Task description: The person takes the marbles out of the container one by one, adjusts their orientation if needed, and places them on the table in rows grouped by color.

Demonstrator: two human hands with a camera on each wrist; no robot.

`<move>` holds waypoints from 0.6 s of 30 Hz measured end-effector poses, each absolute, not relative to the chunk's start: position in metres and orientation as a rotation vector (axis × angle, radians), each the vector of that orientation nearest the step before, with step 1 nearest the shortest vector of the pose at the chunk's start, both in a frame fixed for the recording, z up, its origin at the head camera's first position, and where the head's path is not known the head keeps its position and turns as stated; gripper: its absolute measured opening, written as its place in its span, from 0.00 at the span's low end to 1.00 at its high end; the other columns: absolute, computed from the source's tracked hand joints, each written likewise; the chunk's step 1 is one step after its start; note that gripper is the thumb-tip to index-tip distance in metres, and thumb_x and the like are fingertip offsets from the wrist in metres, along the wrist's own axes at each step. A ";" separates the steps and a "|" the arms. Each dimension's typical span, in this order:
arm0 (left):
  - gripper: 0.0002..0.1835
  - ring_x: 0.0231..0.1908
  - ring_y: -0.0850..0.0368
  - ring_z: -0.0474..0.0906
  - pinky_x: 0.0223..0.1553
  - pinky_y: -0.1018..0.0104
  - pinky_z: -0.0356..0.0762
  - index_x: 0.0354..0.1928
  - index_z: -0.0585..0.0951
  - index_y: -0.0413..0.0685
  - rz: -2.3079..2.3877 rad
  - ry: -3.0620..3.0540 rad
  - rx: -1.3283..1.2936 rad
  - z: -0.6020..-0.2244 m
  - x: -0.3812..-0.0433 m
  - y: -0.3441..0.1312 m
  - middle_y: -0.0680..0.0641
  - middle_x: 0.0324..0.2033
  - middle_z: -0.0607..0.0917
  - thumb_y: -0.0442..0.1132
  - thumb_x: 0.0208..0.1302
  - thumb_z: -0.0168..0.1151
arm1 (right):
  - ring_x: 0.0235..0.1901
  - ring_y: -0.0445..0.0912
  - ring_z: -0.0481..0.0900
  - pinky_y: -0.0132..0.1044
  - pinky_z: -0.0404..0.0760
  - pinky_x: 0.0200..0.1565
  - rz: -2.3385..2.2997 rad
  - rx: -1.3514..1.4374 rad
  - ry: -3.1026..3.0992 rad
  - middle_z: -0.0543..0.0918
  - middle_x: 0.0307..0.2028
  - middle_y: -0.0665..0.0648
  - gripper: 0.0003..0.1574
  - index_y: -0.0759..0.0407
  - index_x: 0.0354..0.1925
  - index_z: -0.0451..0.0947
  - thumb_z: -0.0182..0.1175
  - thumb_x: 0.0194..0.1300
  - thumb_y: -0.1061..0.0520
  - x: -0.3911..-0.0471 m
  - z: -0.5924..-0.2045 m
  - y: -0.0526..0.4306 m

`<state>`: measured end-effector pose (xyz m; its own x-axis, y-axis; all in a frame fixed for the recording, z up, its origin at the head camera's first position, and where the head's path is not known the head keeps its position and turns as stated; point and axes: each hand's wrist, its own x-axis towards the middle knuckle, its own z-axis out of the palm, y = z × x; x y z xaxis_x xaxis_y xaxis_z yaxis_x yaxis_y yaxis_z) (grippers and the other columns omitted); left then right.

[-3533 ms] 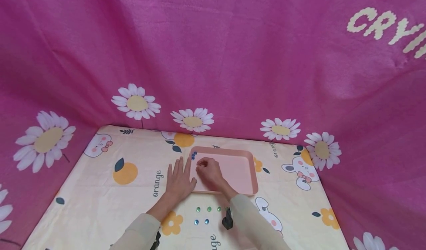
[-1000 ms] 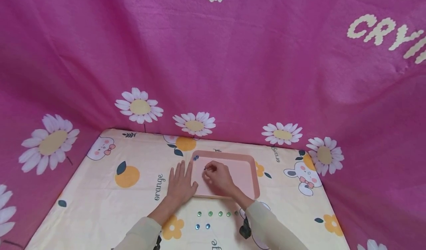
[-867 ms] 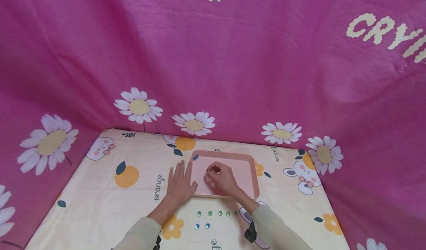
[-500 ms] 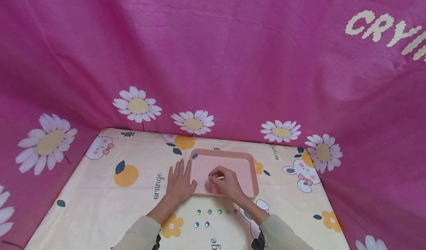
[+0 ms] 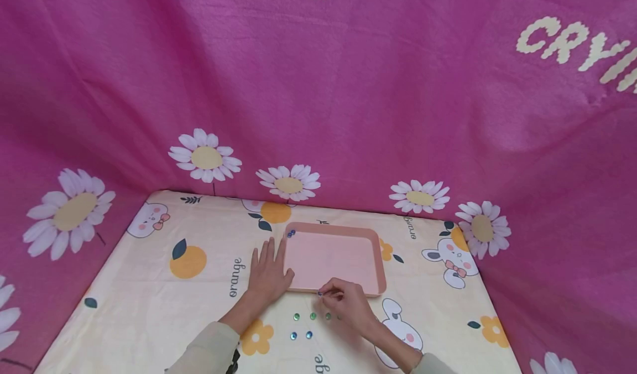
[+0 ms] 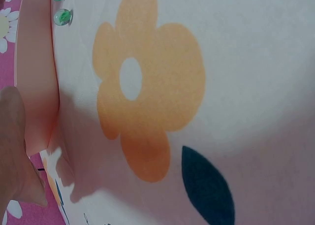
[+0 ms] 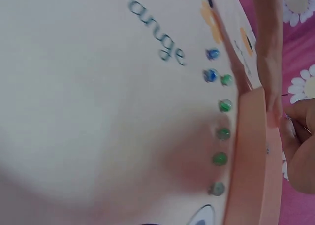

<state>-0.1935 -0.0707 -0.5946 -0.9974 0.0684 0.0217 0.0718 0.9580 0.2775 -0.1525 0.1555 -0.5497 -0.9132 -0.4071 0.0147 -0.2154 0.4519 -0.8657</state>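
In the head view, my right hand (image 5: 350, 306) pinches a small blue marble (image 5: 320, 293) between thumb and fingertips, over the near rim of the pink tray (image 5: 338, 258). The right wrist view shows that hand (image 7: 302, 148) at its right edge, the marble mostly hidden. With fingers straight and spread, my left hand (image 5: 269, 277) rests along the tray's left side. A small cluster of blue marbles (image 5: 291, 233) lies in the tray's far left corner. On the cloth before the tray is a row of green marbles (image 5: 313, 316), with two blue marbles (image 5: 309, 334) nearer me.
A cream patterned cloth (image 5: 199, 313) covers the table. Behind it hangs a magenta curtain (image 5: 318, 97) printed with daisies. The tray's walls (image 7: 248, 156) stand just beyond the green marble row.
My right hand has moved from inside the tray toward me and slightly right, carrying a blue marble to the near rim. The corner cluster is smaller than 3.5 s ago. My left hand stays put.
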 end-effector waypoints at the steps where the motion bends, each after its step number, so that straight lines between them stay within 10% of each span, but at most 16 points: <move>1: 0.45 0.75 0.39 0.46 0.73 0.41 0.41 0.79 0.52 0.45 -0.442 -3.102 -0.108 -0.594 -0.194 -0.071 0.35 0.76 0.53 0.57 0.67 0.55 | 0.36 0.40 0.82 0.31 0.84 0.40 -1.441 -0.550 2.509 0.86 0.36 0.49 0.09 0.57 0.39 0.84 0.63 0.62 0.68 -0.149 -0.551 0.156; 18: 0.46 0.76 0.40 0.42 0.73 0.41 0.36 0.80 0.47 0.47 -0.458 -3.119 -0.096 -0.595 -0.194 -0.070 0.36 0.77 0.49 0.57 0.68 0.54 | 0.31 0.36 0.81 0.30 0.82 0.36 -1.356 -0.413 2.525 0.86 0.31 0.46 0.08 0.53 0.32 0.86 0.68 0.58 0.67 -0.104 -0.577 0.171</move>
